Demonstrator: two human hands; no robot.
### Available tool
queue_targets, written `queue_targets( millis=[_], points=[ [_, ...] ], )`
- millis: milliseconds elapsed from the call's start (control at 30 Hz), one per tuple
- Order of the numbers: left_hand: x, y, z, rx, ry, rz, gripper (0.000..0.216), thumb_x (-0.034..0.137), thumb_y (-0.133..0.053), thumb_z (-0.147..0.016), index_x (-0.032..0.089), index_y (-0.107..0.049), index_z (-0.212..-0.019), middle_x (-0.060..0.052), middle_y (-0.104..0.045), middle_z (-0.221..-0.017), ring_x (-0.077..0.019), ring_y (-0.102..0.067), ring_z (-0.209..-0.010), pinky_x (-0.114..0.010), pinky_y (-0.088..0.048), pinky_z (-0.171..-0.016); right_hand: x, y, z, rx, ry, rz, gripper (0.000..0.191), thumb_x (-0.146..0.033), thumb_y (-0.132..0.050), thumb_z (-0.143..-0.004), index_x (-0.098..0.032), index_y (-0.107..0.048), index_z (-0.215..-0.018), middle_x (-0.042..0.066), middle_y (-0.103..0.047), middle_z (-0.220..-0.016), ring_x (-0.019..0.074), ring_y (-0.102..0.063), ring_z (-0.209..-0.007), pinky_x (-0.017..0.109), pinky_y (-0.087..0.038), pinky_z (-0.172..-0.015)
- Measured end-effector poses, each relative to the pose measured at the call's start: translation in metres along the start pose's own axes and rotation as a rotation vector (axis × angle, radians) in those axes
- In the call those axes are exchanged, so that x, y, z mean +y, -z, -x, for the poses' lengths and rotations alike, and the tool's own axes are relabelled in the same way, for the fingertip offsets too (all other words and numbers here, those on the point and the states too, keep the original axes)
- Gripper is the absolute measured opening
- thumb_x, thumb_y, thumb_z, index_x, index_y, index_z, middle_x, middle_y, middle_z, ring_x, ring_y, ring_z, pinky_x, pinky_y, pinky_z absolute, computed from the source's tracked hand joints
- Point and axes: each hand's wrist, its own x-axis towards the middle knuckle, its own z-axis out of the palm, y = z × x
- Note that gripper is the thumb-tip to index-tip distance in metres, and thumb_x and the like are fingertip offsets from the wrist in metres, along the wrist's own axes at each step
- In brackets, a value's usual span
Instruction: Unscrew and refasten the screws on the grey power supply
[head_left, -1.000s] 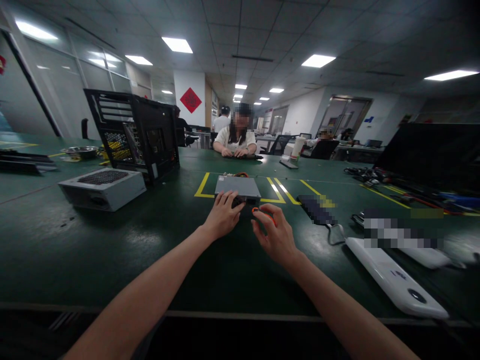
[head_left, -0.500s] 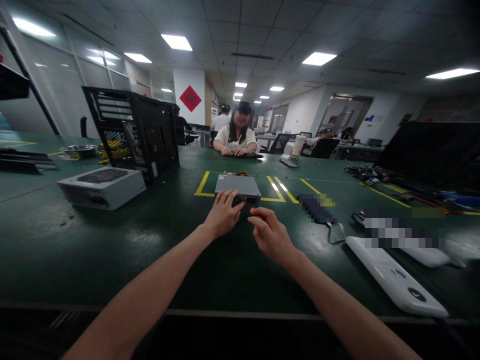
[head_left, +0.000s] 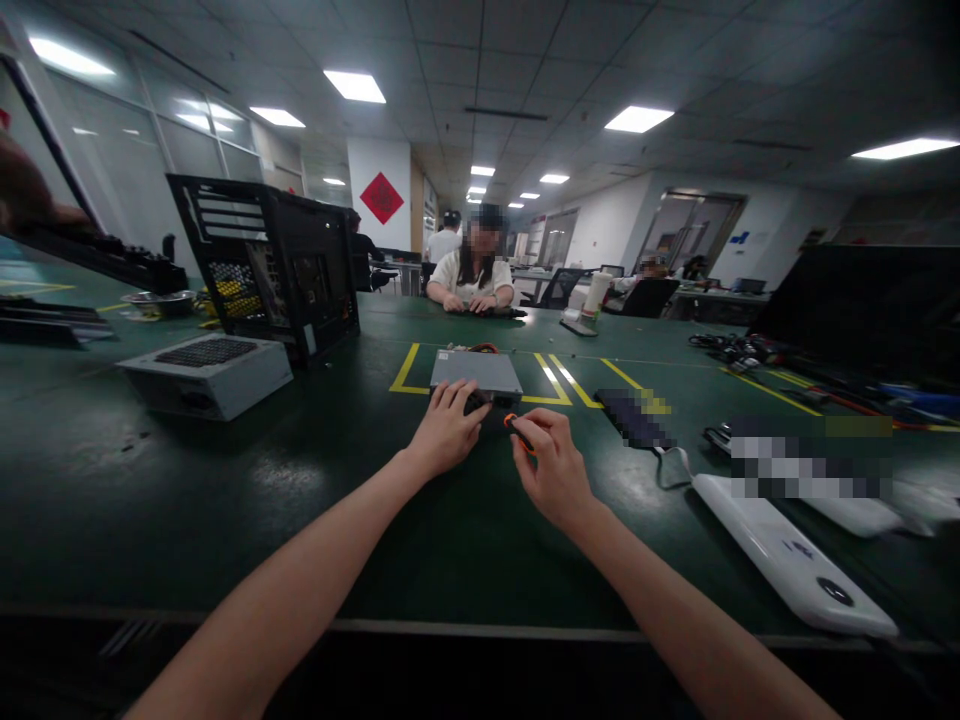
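Observation:
A grey computer power supply (head_left: 480, 370) lies flat on the green table in front of me, a bundle of coloured wires at its far side. My left hand (head_left: 452, 425) grips its near left edge, fingers over the top and thumb at the near face. Just to the right, my right hand (head_left: 551, 465) is closed around a screwdriver (head_left: 517, 430) with an orange and black handle, near the unit's front right corner. The screwdriver's tip is too small and dark to make out.
Left stand a second power supply (head_left: 206, 375) and a black computer case (head_left: 270, 265). A person's hand (head_left: 30, 190) at the far left holds a black part. A white device (head_left: 787, 550) lies right, near a dark monitor (head_left: 862, 310). Another person (head_left: 472, 270) sits opposite.
My right hand has shifted slightly right, and its fingers have turned on the screwdriver, showing more of the handle. My left hand stays put. Another person's hand with a black part has appeared at left.

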Motion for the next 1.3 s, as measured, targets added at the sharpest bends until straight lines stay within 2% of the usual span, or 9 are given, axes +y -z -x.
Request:
queue_targets(
  millis=[133, 300, 433, 567, 1300],
  points=[
    [0.0000, 0.0004, -0.0002, 0.004, 0.001, -0.006, 0.036, 0.022, -0.047, -0.083, 0.024, -0.056, -0.118, -0.012, -0.040, -0.131, -0.0285, -0.032, -0.124, -0.051, -0.026, -0.104, 0.0006, -0.0010, 0.0014, -0.018, 0.024, -0.063, 0.043, -0.008, -0.045, -0.081, -0.023, -0.036, -0.120, 0.011, -0.044, -0.111, 0.0199, -0.051, -0.102, 0.034, -0.054, -0.076],
    [-0.0001, 0.0008, 0.0001, 0.002, -0.006, -0.008, 0.036, 0.022, -0.047, -0.083, 0.023, -0.056, -0.118, -0.013, -0.040, -0.131, -0.0289, -0.032, -0.125, -0.051, -0.025, -0.104, 0.0017, -0.0015, 0.0022, -0.053, 0.025, -0.018, 0.037, -0.010, -0.045, -0.083, -0.024, -0.040, -0.117, 0.009, -0.047, -0.108, 0.0192, -0.052, -0.099, 0.034, -0.053, -0.078],
    [0.0001, 0.0011, 0.0004, 0.001, -0.004, -0.008, 0.036, 0.022, -0.047, -0.083, 0.023, -0.055, -0.119, -0.013, -0.039, -0.132, -0.0289, -0.031, -0.125, -0.051, -0.025, -0.104, 0.0018, -0.0011, 0.0022, -0.084, 0.086, -0.054, 0.039, -0.007, -0.044, -0.080, -0.021, -0.040, -0.117, 0.010, -0.048, -0.108, 0.0195, -0.052, -0.100, 0.034, -0.053, -0.077],
    [0.0003, 0.0008, 0.0001, -0.004, -0.010, -0.032, 0.036, 0.022, -0.047, -0.083, 0.023, -0.055, -0.119, -0.012, -0.039, -0.132, -0.0288, -0.032, -0.125, -0.051, -0.025, -0.104, 0.0013, -0.0006, 0.0017, -0.048, 0.125, -0.046, 0.038, -0.005, -0.046, -0.079, -0.020, -0.041, -0.114, 0.011, -0.050, -0.107, 0.0192, -0.053, -0.099, 0.032, -0.053, -0.078],
    [0.0000, -0.0009, 0.0010, 0.002, -0.012, -0.055, 0.036, 0.022, -0.048, -0.083, 0.024, -0.056, -0.118, -0.013, -0.039, -0.132, -0.0294, -0.032, -0.125, -0.050, -0.025, -0.104, 0.0044, -0.0022, 0.0011, 0.015, 0.079, -0.052, 0.036, -0.007, -0.047, -0.080, -0.020, -0.041, -0.114, 0.010, -0.052, -0.105, 0.0184, -0.054, -0.098, 0.033, -0.054, -0.078]
  ],
)
